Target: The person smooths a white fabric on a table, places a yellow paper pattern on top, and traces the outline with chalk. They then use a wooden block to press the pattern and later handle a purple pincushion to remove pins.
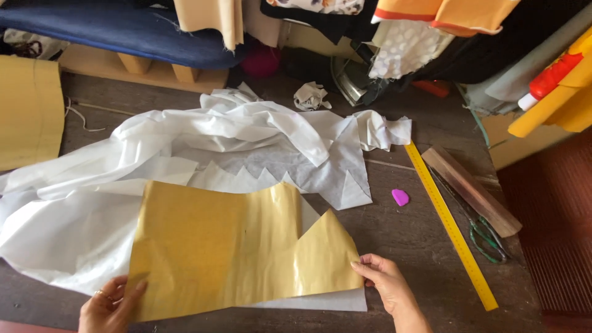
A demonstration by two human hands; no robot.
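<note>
Evidently, a glossy mustard-yellow sheet of stiff paper cut with a pointed notch along its upper edge (240, 246) is being held flat between both hands, over a crumpled spread of thin white fabric (185, 154) on the dark wooden tabletop (394, 228). The left hand (111, 305) is closed on the sheet's lower left corner, thumb on top and fingers tucked beneath. The right hand (385, 280) pinches the lower right corner, fingertips laid on the yellow surface. Held at opposite corners, the sheet seems to be kept taut and level, so that its outline sits squarely over the cloth; a zigzag edge already shows in the white layer just beyond the hands.

Just right of the right hand, bare wood is left open as far as a long yellow ruler (450, 225) lying aslant. Between that hand and the ruler, farther away, a small pink chalk wedge (400, 197) rests. Beyond the ruler lie green-handled scissors (484, 231) and a wooden strip (472, 191). Behind the cloth, the far edge is crowded with piled fabrics.
</note>
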